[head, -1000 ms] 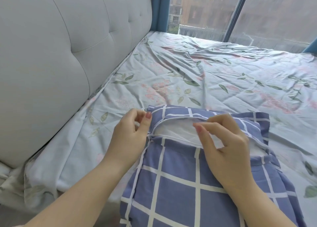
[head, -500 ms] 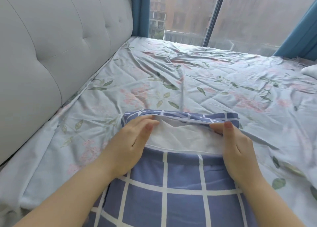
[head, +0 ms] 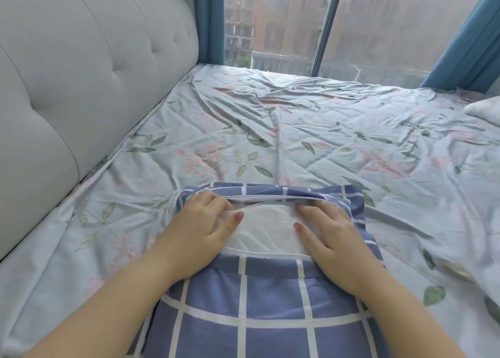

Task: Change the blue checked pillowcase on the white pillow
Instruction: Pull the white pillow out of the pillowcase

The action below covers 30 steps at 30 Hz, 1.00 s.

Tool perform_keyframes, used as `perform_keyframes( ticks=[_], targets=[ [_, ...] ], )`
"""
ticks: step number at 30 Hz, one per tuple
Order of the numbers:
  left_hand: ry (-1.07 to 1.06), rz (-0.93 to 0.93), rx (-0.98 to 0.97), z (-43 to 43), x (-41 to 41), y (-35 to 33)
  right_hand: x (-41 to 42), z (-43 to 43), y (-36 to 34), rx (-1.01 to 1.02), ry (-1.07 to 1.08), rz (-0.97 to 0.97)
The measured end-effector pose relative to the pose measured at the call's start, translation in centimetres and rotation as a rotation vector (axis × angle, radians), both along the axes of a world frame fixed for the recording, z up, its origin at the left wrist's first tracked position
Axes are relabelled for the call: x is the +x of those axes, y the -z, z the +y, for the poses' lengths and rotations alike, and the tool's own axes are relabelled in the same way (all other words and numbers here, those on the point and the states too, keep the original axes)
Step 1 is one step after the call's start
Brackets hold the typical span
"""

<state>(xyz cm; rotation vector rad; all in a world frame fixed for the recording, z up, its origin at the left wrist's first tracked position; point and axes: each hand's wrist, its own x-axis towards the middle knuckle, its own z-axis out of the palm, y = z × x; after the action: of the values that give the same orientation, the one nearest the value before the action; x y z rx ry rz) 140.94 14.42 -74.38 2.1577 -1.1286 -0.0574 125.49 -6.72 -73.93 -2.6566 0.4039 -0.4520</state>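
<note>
The blue checked pillowcase (head: 257, 311) lies on the bed in front of me with its opening facing up and away. The white pillow (head: 266, 230) shows through that opening. My left hand (head: 201, 227) is at the opening's left end. Its fingers bend down over the pillow's far edge beneath the case's far flap (head: 270, 192), and its thumb lies on the pillow. My right hand (head: 328, 238) rests at the right end. Its fingers lie fairly straight on the pillow, with the tips hidden under the flap.
The bed carries a wrinkled pale floral sheet (head: 311, 141). A padded grey headboard (head: 81, 81) runs along the left. Windows with blue curtains (head: 460, 46) stand beyond the bed. A white item (head: 484, 111) lies at the far right edge.
Both hands let go of the case's far flap and moved down into the opening onto the white pillow. More of the pillow is uncovered. The view swung right.
</note>
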Motion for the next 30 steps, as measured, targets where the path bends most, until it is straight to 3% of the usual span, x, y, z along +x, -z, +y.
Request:
perform_keyframes(
  ticks=[5, 10, 20, 25, 30],
  targets=[
    [0.031, 0.071, -0.014, 0.6, -0.1, -0.1, 0.5, 0.0, -0.5, 0.07, -0.007, 0.005],
    [0.055, 0.114, -0.031, 0.6, 0.3, -0.3, 0.8, 0.2, -0.4, 0.013, -0.016, 0.068],
    [-0.071, 0.451, -0.149, 0.2, 0.2, -0.9, 0.9, 0.5, -0.4, 0.15, -0.015, 0.091],
    [-0.047, 0.35, -0.053, -0.3, -0.1, -0.2, 1.2, 0.5, -0.7, 0.166, -0.013, -0.012],
    [-0.032, 0.369, -0.009, -0.5, -0.9, -0.2, 1.9, 1.3, -0.6, 0.123, -0.077, 0.069]
  ],
)
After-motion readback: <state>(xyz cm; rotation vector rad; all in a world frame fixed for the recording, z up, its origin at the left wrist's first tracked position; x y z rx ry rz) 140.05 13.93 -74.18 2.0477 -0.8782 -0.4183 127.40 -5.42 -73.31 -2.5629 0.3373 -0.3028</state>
